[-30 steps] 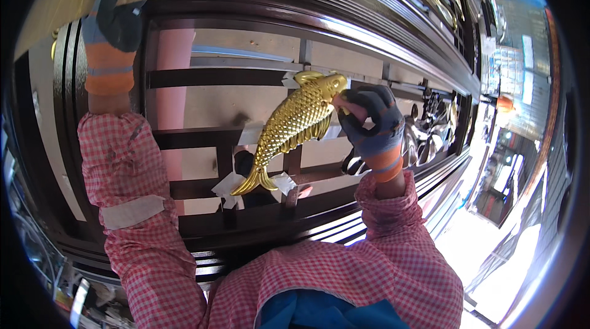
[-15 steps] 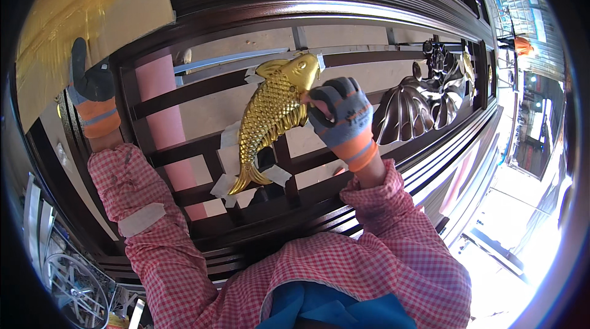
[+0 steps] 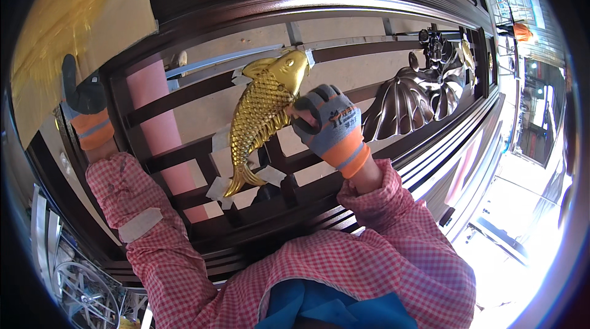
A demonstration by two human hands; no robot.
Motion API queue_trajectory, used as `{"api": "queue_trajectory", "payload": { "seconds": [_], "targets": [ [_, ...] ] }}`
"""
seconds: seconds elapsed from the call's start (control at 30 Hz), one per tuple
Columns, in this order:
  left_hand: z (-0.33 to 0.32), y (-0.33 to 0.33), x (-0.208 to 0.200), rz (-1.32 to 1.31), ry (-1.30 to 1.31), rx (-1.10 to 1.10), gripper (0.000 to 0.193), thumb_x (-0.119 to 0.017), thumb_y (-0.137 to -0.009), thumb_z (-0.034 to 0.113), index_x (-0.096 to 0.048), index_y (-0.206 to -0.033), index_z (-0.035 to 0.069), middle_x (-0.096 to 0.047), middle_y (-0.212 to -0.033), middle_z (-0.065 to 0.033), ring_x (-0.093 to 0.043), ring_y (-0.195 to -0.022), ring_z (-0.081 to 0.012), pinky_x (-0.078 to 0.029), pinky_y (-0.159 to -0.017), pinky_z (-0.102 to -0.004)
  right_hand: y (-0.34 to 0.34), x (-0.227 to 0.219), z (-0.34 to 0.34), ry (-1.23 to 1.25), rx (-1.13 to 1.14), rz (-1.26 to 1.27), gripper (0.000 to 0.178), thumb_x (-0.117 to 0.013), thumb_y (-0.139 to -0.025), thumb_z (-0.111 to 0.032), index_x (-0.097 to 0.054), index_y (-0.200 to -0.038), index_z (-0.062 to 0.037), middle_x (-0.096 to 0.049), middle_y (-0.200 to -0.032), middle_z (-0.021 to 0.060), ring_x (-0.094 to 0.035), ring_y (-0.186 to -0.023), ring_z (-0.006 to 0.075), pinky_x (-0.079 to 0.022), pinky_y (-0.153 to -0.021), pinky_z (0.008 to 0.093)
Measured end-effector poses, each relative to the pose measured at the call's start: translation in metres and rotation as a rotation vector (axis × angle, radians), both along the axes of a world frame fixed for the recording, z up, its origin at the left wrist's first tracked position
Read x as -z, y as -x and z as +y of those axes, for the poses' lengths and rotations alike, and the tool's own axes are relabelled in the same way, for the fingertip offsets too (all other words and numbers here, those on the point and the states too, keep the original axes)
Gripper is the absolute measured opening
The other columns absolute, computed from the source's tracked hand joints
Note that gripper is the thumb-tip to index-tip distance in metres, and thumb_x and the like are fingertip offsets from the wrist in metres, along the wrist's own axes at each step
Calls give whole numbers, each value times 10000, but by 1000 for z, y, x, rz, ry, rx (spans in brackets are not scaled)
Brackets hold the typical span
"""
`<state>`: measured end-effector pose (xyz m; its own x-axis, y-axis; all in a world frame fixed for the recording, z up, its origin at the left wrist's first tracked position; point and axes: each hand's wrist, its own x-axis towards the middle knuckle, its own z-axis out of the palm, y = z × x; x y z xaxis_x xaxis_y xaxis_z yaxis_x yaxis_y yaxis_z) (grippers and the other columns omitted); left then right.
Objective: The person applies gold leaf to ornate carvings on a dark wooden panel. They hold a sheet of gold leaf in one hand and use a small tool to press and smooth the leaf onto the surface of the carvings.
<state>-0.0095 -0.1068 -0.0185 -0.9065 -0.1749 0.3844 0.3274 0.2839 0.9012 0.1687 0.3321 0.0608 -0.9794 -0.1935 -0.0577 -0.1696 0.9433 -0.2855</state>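
One gloved left hand (image 3: 89, 105), partly spread (its grip I can't tell), overlaps the cardboard (image 3: 92, 25); the gold fish (image 3: 261, 111) lies on a dark frame (image 3: 203, 28); the right hand (image 3: 330, 123), by its belly, seemingly pinches a pink scrap (image 3: 303, 118).

Remotely, I observe one glossy, scaled gold fish (image 3: 258, 111), aslant across the dark lattice panel (image 3: 178, 99): head toward the far edge, tail toward the near edge.

The right grip (image 3: 329, 123) mostly hides the pinkish piece (image 3: 306, 118) it holds.
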Motion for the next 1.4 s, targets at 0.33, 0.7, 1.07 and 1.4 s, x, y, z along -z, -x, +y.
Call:
{"api": "queue_trajectory", "payload": {
  "seconds": [0.33,0.7,1.07,1.4],
  "targets": [
    [14,-2,-19,67,347,-68,381,-562,-977,117,-509,-1348,55,-566,-1349,-136,-549,-1225,-207,-421,-1073,-319,28,5,13,-7,111,258,161,-722,-727,-217,-677,-880,-195,-598,-895,44,-588,-859,282,-520,-681,389],
    [5,-3,-22,108,686,-183,373,-575,-990,258,-530,-1318,84,-586,-1329,-126,-555,-1208,-193,-404,-1064,-305,21,8,17,146,108,157,245,-723,-698,-266,-691,-922,-172,-611,-1005,56,-589,-946,280,-517,-768,390],
    [25,-4,-38,195,731,-177,360,-597,-979,258,-552,-1282,69,-611,-1282,-135,-572,-1176,-243,-434,-1023,-331,26,16,22,22,194,91,276,-719,-723,-303,-674,-947,-147,-602,-1002,67,-594,-963,291,-522,-786,402],
    [34,-8,-43,168,698,-179,355,-637,-951,199,-557,-1270,66,-631,-1245,-170,-606,-1141,-287,-458,-1002,-375,37,2,17,143,212,108,238,-715,-736,-318,-700,-943,-202,-613,-1016,85,-602,-973,283,-539,-783,395]
  ]
}}
